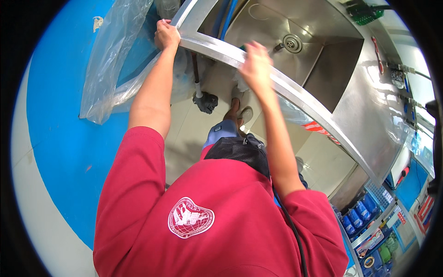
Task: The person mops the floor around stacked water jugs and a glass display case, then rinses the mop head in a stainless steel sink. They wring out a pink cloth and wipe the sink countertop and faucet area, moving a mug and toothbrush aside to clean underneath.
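My left hand (pixel 167 35) is closed beside the front corner of a stainless steel sink counter (pixel 217 50). Its fingers are curled, and what they hold, if anything, is hidden. Clear plastic sheeting (pixel 104 74) hangs just left of that hand. My right hand (pixel 256 64) is over the counter's front rim, smeared by motion, so its fingers cannot be read. A small green bit shows at its fingertips, too little to name. Behind it lies the sink basin with a round drain (pixel 292 44) and a blue hose (pixel 228 21) over its left side.
A blue panel or wall (pixel 60 138) rises at left. Below the counter, a dark-headed object on a pole (pixel 205 102) stands on the tiled floor near my feet. A green brush (pixel 364 14) and a red-handled tool (pixel 377 55) lie at the far right. Shelved blue packages (pixel 362 210) stand lower right.
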Tool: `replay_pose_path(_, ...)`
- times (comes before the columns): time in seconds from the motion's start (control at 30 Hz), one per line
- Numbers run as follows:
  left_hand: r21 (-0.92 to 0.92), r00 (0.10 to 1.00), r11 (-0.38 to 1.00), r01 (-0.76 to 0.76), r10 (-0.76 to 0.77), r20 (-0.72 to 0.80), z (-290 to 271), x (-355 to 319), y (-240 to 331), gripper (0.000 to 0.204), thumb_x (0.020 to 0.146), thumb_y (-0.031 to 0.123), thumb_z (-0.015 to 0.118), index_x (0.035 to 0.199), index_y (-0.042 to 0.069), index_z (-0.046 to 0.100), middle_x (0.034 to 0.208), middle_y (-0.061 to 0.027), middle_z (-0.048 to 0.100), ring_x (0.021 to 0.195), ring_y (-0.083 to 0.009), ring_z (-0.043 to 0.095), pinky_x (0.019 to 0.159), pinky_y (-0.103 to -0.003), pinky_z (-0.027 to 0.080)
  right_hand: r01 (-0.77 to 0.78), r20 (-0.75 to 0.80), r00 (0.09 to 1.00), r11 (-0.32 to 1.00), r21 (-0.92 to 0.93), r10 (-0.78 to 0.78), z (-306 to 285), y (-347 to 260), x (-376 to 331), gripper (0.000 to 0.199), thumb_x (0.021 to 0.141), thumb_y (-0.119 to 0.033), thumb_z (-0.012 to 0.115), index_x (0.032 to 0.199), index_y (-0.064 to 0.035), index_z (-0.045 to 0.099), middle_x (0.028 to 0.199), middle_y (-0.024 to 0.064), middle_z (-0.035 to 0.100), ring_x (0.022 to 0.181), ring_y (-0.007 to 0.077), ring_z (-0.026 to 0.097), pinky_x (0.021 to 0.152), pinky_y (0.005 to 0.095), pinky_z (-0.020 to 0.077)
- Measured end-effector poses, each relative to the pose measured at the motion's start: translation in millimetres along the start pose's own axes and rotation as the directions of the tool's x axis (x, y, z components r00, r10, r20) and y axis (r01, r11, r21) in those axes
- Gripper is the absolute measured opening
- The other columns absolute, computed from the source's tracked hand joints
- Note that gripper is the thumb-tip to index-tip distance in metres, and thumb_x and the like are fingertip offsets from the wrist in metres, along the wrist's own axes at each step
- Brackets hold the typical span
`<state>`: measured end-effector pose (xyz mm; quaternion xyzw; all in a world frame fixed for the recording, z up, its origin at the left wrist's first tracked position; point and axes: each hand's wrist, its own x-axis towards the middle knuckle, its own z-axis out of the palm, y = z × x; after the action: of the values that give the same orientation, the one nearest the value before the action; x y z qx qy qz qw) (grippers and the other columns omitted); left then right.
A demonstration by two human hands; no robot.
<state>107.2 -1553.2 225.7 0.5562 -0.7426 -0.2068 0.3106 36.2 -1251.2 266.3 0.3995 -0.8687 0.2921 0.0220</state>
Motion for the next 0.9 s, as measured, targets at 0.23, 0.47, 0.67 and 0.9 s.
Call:
replay_pose_path(0.23, 0.001, 1.0, 1.0, -0.015, 0.015, 0.004, -2, 0, 6, 0.031, 0.1, 0.031, 0.04, 0.093, 0.018, 0.068, 0.091, -0.0158, 0.073, 0.089, -0.0388, 0.069, 0.079, -0.049, 0.053, -0.415, -0.009, 0.909, 0.9, -0.133, 0.418, -175, 182, -105, 0.041, 0.086, -0.01, 0.061, 0.126, -0.0012, 0.058, 0.127, 0.0192, 0.06, 0.122, 0.0328, 0.056, 0.105, 0.0407, 0.0444)
replay_pose_path(0.47, 0.018, 0.995, 0.996, 0.091, -0.092, 0.037, -11, -8, 18, 0.031, 0.099, 0.035, 0.041, 0.09, 0.021, 0.068, 0.091, -0.0143, 0.073, 0.087, -0.0392, 0.069, 0.076, -0.051, 0.052, -0.338, -0.083, 0.878, 0.732, 0.591, 0.472, -124, 107, -44, 0.056, 0.094, -0.017, 0.068, 0.141, 0.0016, 0.044, 0.115, 0.0101, 0.064, 0.08, 0.011, 0.064, 0.074, 0.0253, 0.0535)
replay_pose_path(0.67, -0.051, 0.994, 0.995, 0.081, -0.078, 0.073, -16, -12, 20, 0.031, 0.101, 0.034, 0.038, 0.093, 0.021, 0.065, 0.091, -0.0143, 0.072, 0.086, -0.0407, 0.068, 0.076, -0.053, 0.051, 0.024, -0.193, 0.976, 0.832, 0.555, 0.101, -22, 9, 149, 0.045, 0.088, -0.019, 0.074, 0.126, 0.0026, 0.061, 0.103, 0.0079, 0.07, 0.088, 0.0124, 0.064, 0.08, 0.0265, 0.0529)
replay_pose_path(0.9, -0.094, 0.999, 0.995, 0.019, -0.015, 0.042, -16, -14, 20, 0.021, 0.1, 0.027, 0.046, 0.093, 0.018, 0.063, 0.077, -0.0164, 0.071, 0.073, -0.0383, 0.069, 0.061, -0.05, 0.051, 0.014, 0.078, 0.995, 0.892, 0.452, -0.055, 98, -3, 332, 0.066, 0.088, -0.051, 0.067, 0.139, -0.0122, 0.053, 0.136, 0.0215, 0.056, 0.128, 0.0302, 0.053, 0.109, 0.0403, 0.0377)
